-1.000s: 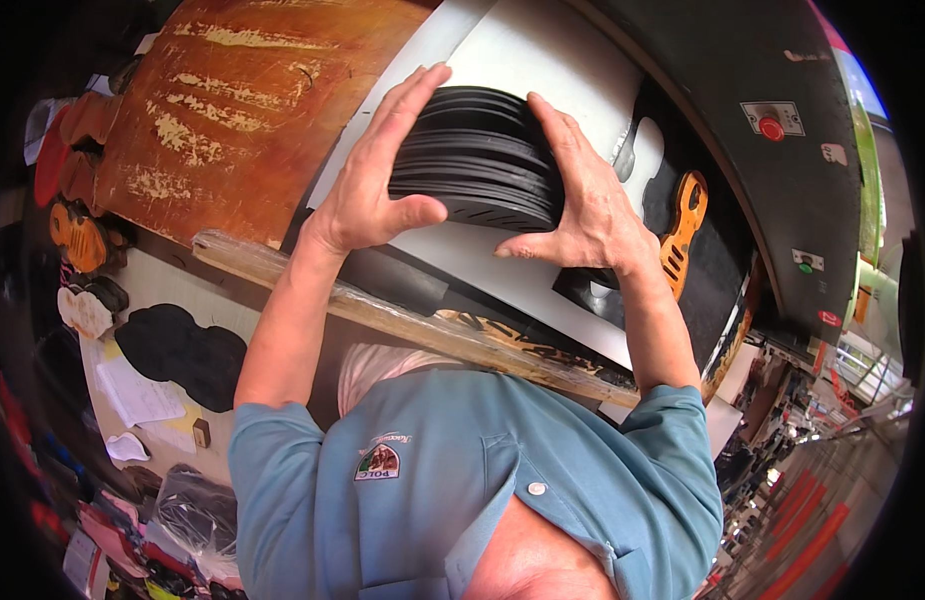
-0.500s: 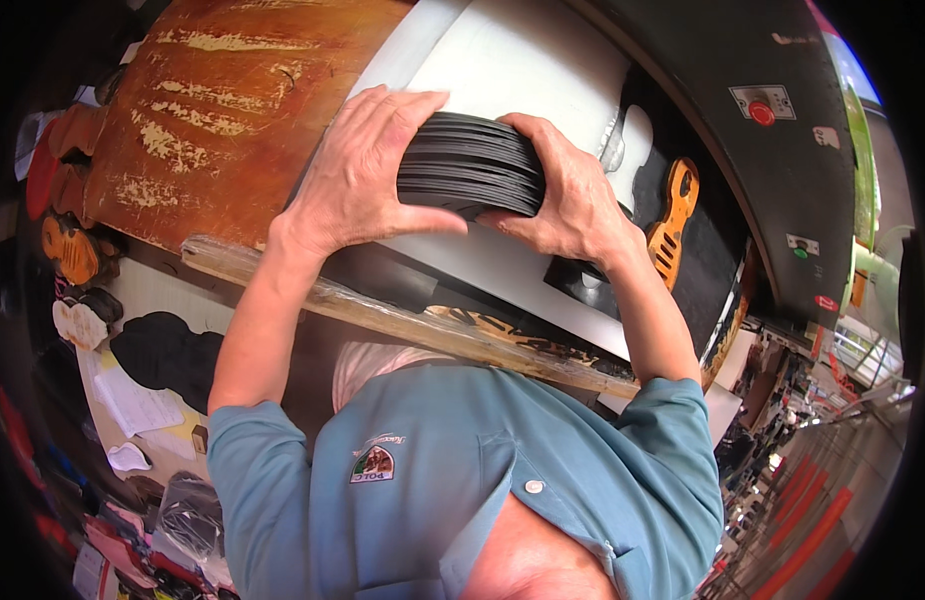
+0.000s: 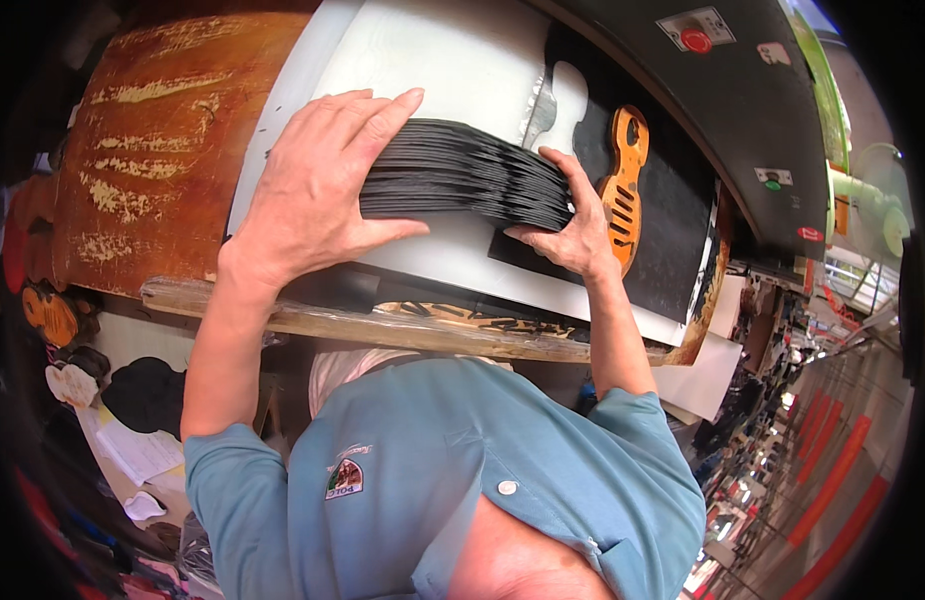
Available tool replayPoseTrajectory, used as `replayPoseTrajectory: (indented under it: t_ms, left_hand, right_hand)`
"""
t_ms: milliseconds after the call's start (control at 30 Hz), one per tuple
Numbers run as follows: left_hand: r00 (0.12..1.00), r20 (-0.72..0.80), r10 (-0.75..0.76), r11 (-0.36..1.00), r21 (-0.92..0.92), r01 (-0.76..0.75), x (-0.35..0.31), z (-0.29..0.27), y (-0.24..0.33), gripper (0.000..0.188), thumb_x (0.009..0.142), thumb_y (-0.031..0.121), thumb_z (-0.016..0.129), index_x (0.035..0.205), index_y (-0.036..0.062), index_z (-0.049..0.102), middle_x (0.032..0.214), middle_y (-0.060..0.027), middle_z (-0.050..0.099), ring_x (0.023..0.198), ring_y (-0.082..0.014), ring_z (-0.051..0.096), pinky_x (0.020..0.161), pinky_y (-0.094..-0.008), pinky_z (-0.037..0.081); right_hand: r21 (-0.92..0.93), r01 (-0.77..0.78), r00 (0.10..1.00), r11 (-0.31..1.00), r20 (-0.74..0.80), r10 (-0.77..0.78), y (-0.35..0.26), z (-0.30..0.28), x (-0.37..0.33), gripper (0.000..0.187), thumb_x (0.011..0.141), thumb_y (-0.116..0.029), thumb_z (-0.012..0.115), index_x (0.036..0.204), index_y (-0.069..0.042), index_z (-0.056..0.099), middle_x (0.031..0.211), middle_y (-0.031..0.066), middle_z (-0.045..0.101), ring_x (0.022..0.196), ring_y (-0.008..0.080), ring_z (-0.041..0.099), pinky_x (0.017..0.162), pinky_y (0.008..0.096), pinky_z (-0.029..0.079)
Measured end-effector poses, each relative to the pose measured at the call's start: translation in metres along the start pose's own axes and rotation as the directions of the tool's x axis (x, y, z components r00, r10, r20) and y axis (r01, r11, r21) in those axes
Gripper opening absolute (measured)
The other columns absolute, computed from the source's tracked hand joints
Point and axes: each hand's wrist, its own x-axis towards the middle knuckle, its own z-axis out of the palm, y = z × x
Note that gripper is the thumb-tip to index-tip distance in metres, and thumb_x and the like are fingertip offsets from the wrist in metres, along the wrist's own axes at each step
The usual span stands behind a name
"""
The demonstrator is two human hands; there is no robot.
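Between my two hands is a thick stack of thin black shoe-sole-shaped sheets (image 3: pixel 452 172), edges toward me, over a white board (image 3: pixel 412 60). My left hand (image 3: pixel 322 175) is closed round the stack's left end, thumb below and fingers above. Its right end is gripped by my right hand (image 3: pixel 578 222), thumb underneath. Just right of that hand lies an orange sole-shaped cutting die (image 3: pixel 625 190) with slots, on a black sheet (image 3: pixel 667 215). A pale sole-shaped cutout (image 3: pixel 564 105) shows beyond my right fingers.
A worn brown board (image 3: pixel 172 130) lies at the left. Along the near edge runs a wooden rail (image 3: pixel 382 325). The dark machine beam (image 3: pixel 722 120) at the right carries a red button (image 3: pixel 695 40) and a green button (image 3: pixel 772 184). Papers (image 3: pixel 137 447) lie on a side table at lower left.
The stack has been stretched wider, its sheets spreading as my hands moved apart. The whole view has shifted, so the bench sits further left.
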Motion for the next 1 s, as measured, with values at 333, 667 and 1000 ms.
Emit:
replayPoseTrajectory:
  t_ms: [333, 667, 1000]
  left_hand:
    - [0.996, 0.027, 0.084, 0.976, 0.200, -0.088, 0.017, 0.004, 0.003, 0.101, 0.070, 0.044, 0.098, 0.155, 0.0135, 0.052, 0.149, -0.0133, 0.061, 0.153, -0.0414, 0.044, 0.127, -0.0597, 0.035]
    - [0.997, 0.008, 0.080, 0.982, 0.172, -0.080, 0.011, 0.003, 0.011, 0.101, 0.071, 0.046, 0.095, 0.156, 0.0127, 0.050, 0.149, -0.0130, 0.059, 0.148, -0.0445, 0.045, 0.126, -0.0638, 0.031]
    - [0.999, 0.036, 0.027, 0.975, 0.218, -0.034, 0.017, 0.010, 0.024, 0.116, 0.070, 0.043, 0.096, 0.167, 0.0097, 0.040, 0.152, -0.0150, 0.058, 0.151, -0.0399, 0.046, 0.130, -0.0595, 0.030]
  right_hand:
    - [0.030, 0.079, 0.997, 0.996, -0.018, -0.078, 0.002, 0.005, 0.006, 0.146, 0.063, -0.053, 0.104, 0.172, 0.000, 0.024, 0.163, 0.0254, 0.047, 0.149, 0.0362, 0.050, 0.126, 0.0462, 0.039]
    - [-0.614, 0.298, 0.952, 0.731, 0.135, -0.275, -0.071, 0.018, 0.060, 0.141, 0.070, -0.082, 0.081, 0.159, 0.018, 0.036, 0.164, 0.0393, 0.039, 0.158, 0.0523, 0.032, 0.129, 0.0719, 0.016]
    - [-0.546, 0.360, 0.931, 0.756, 0.160, -0.328, -0.081, 0.031, 0.063, 0.138, 0.074, -0.067, 0.088, 0.162, 0.019, 0.026, 0.159, 0.0367, 0.045, 0.153, 0.0501, 0.040, 0.127, 0.0712, 0.024]
